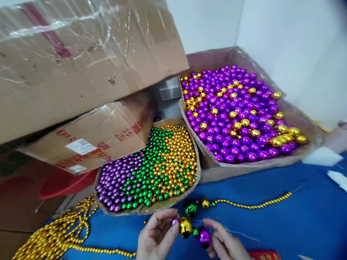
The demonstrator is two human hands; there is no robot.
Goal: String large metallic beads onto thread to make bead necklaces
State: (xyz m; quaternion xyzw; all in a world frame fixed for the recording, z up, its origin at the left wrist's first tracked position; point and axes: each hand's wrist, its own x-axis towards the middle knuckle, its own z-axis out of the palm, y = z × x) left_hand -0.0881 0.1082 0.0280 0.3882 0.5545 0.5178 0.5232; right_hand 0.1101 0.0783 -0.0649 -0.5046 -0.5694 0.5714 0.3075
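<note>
My left hand pinches a small purple bead between thumb and fingers. Beside it on the same run sit a large gold bead, a small green bead and a large purple bead. The fingers of my right hand are closed at the right side of that large purple bead. Just above lie a large green bead and a gold bead, in line with a thin gold bead chain. Thin clear thread trails to the right.
One carton holds small purple, green and gold beads; a larger carton holds big purple and gold ones. Taped boxes overhang the left. Gold bead strands pile on the blue table. Another person's arm shows at right.
</note>
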